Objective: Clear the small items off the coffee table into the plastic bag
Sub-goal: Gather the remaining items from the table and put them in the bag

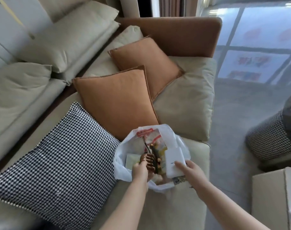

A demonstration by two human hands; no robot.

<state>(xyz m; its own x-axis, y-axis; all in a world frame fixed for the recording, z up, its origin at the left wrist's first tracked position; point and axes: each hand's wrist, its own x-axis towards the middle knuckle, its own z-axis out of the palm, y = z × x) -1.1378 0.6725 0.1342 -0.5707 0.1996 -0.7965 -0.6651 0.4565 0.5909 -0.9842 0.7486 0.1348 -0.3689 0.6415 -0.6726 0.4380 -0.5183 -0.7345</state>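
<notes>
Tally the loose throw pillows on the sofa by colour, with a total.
Orange throw pillows: 2 (front one, rear one)
Black-and-white houndstooth throw pillows: 1
Total: 3
The cream sofa back cushions are not counted.

You have the white plastic bag standing open on the sofa seat, holding a brown hair claw, a white flat box upright at its mouth, and mixed small items.
</notes>
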